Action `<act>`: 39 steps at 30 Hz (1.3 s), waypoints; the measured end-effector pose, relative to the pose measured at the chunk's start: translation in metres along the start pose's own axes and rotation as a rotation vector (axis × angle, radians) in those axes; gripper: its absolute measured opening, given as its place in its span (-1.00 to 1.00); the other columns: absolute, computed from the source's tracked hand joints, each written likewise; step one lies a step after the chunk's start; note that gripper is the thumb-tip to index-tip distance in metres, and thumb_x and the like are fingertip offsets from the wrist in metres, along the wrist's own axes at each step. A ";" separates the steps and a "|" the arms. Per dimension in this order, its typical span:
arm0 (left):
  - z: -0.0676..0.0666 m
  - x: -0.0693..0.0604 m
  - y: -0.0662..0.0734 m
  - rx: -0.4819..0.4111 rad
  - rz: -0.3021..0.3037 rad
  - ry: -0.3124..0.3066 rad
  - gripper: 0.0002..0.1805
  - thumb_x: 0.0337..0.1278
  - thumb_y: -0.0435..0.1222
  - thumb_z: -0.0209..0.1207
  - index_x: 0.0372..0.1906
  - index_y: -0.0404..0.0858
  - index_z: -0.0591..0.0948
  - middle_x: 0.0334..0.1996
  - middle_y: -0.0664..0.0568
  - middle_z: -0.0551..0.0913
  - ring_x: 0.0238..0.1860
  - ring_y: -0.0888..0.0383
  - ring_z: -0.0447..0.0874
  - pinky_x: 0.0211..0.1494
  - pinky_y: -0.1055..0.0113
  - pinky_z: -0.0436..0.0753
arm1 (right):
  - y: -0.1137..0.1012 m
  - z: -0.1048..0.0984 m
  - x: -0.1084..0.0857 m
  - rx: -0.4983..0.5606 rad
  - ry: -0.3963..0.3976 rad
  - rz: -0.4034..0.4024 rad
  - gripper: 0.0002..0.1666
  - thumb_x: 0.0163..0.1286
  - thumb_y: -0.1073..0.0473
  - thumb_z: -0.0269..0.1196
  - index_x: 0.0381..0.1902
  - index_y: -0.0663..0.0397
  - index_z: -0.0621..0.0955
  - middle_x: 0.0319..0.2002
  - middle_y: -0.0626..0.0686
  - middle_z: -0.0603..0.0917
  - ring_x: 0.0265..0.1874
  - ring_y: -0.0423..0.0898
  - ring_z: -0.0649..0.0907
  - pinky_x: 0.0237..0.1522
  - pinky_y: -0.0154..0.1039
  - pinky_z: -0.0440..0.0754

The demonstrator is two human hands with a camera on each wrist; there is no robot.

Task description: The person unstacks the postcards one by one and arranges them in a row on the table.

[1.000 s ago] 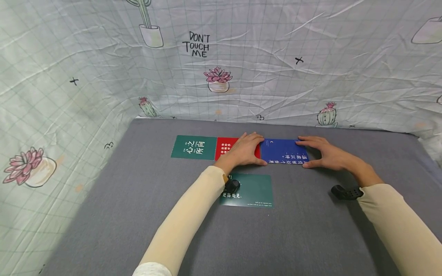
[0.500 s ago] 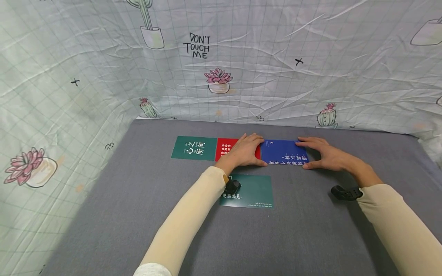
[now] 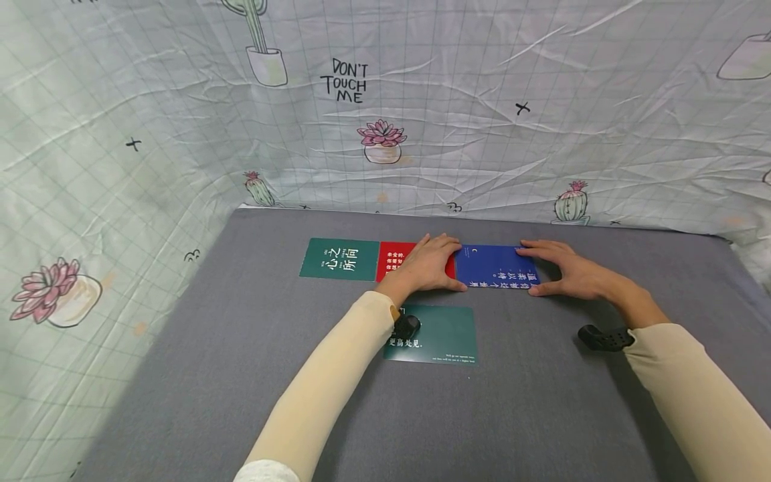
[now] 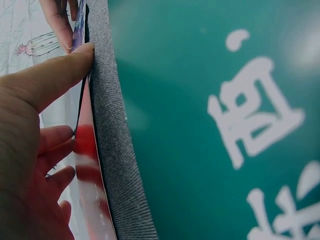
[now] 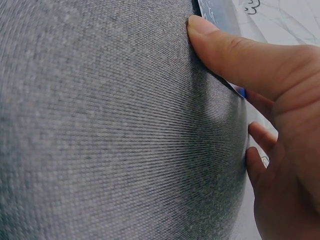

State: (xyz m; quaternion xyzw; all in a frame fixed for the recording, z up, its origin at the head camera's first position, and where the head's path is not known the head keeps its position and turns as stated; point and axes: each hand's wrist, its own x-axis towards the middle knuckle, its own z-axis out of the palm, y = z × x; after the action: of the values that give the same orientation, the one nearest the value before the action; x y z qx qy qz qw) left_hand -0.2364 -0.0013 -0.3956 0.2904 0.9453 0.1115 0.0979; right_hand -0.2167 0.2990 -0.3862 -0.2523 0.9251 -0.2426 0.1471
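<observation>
A blue card (image 3: 494,266) lies flat between the two hands. Its left edge meets a red card (image 3: 390,259), which my left hand (image 3: 426,263) partly covers, fingers spread toward the far edge and thumb at the blue card's near left corner. My right hand (image 3: 566,269) touches the blue card's right end, fingertips at the far corner and thumb at the near one. Left of the red card, edges meeting, is a green card (image 3: 313,260). Another green card (image 3: 448,335) lies nearer, partly hidden by my left wrist; the left wrist view shows its surface (image 4: 165,100) close up.
The cards lie on a grey cloth-covered table (image 3: 241,375). A pale curtain (image 3: 458,120) with printed cactus pots stands along the back and left side. Black wrist devices sit on both wrists, the left one (image 3: 407,326) above the nearer green card.
</observation>
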 end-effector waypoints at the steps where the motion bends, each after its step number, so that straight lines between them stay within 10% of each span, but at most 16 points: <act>1: 0.000 0.000 0.000 -0.002 0.000 0.000 -0.08 -0.02 0.19 0.26 0.42 -0.13 0.27 0.43 0.08 0.19 0.47 0.13 -0.07 0.47 0.17 -0.21 | 0.000 0.000 0.000 0.001 0.000 -0.001 -0.02 0.13 -0.14 0.40 0.41 0.10 0.29 0.45 0.24 0.09 0.38 0.37 -0.05 0.19 0.46 -0.07; 39: -0.003 -0.001 0.003 -0.009 -0.006 -0.014 -0.08 -0.03 0.17 0.27 0.42 -0.14 0.27 0.43 0.06 0.19 0.48 0.12 -0.08 0.47 0.15 -0.21 | 0.000 -0.001 0.000 -0.004 0.002 -0.007 -0.04 0.14 -0.12 0.41 0.40 0.14 0.30 0.44 0.26 0.08 0.39 0.35 -0.03 0.22 0.43 -0.08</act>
State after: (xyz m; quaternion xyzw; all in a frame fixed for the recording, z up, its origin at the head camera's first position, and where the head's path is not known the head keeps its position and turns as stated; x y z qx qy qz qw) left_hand -0.2347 -0.0002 -0.3923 0.2881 0.9449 0.1136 0.1061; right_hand -0.2166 0.2990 -0.3855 -0.2556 0.9249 -0.2414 0.1448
